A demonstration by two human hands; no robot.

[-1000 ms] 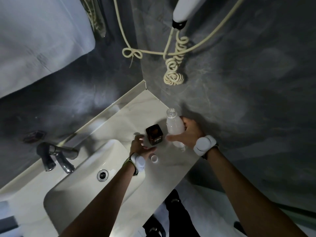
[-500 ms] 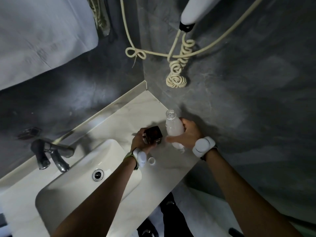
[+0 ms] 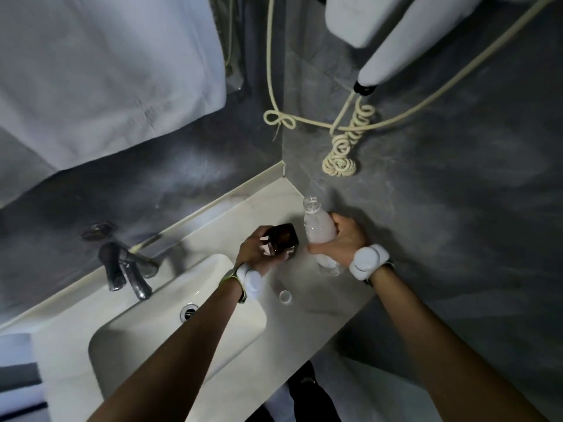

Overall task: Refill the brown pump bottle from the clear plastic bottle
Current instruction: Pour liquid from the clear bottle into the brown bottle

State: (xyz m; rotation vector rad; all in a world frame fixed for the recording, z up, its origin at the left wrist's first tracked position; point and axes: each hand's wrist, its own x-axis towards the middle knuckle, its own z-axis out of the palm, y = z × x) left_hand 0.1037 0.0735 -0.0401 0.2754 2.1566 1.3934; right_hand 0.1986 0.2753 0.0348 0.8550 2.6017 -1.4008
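Observation:
A square brown bottle [image 3: 284, 239] with no pump on it stands at the right end of the counter [image 3: 307, 318]. My left hand [image 3: 254, 249] grips it from the left side. Just to its right is the clear plastic bottle [image 3: 316, 231], uncapped, with whitish liquid inside. My right hand [image 3: 342, 240] is wrapped around its middle and holds it roughly upright, neck pointing toward the wall. A small white cap [image 3: 285, 297] lies on the counter in front of both bottles.
The white sink basin [image 3: 158, 339] with a drain [image 3: 189, 312] lies to the left, with a metal faucet [image 3: 125, 269] behind it. Dark walls meet at the corner behind the bottles. A coiled cord [image 3: 344, 147] hangs from a wall unit above. A white towel [image 3: 100, 71] hangs upper left.
My left hand moved from the counter near the cap onto the brown bottle and took hold of it. The clear bottle stayed in my right hand.

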